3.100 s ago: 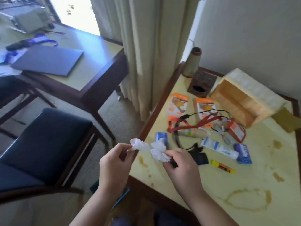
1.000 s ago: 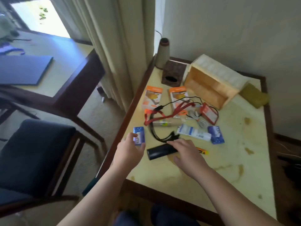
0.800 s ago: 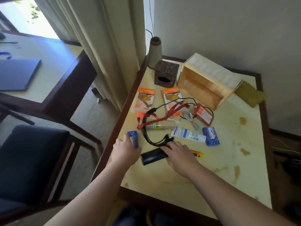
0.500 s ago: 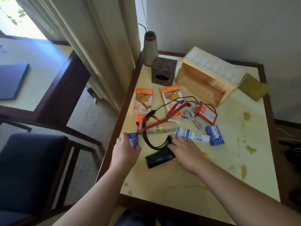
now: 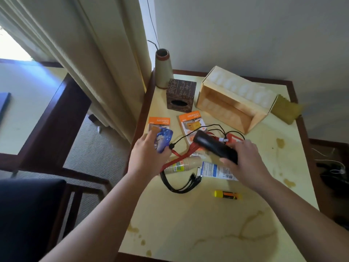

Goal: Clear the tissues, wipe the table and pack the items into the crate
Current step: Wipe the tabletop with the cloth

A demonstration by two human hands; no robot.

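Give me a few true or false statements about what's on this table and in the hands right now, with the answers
1. The right hand holds a black cylinder. True.
2. The wooden crate stands upright and already holds items. False: it lies on its side, and nothing shows inside.
3. The left hand holds a small blue packet. True.
4. The yellow and orange marker lies inside the crate. False: it lies on the table.
5. The table is wiped clean. False: brown stains show.

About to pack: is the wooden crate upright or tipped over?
Tipped: the crate lies on its side, its opening facing the person, with nothing visible inside.
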